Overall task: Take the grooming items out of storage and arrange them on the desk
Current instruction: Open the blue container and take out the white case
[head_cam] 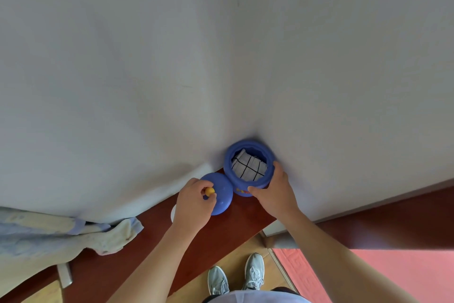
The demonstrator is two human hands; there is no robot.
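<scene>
Gripping one open blue jar (pixel 228 170) on the desk's (pixel 245 216) far side, the right hand (pixel 272 189) curls round it. The left hand (pixel 191 203) pinches the yellow knob (pixel 209 191) of one blue lid (pixel 223 189) just left; one checked cloth (pixel 249 167) lies in the jar.

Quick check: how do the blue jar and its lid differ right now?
The jar stands open, a white checked cloth inside; the lid is off, beside it over the desk. The right hand grips the jar's wall; the left hand pinches the lid's yellow knob. Both are the same blue.
</scene>
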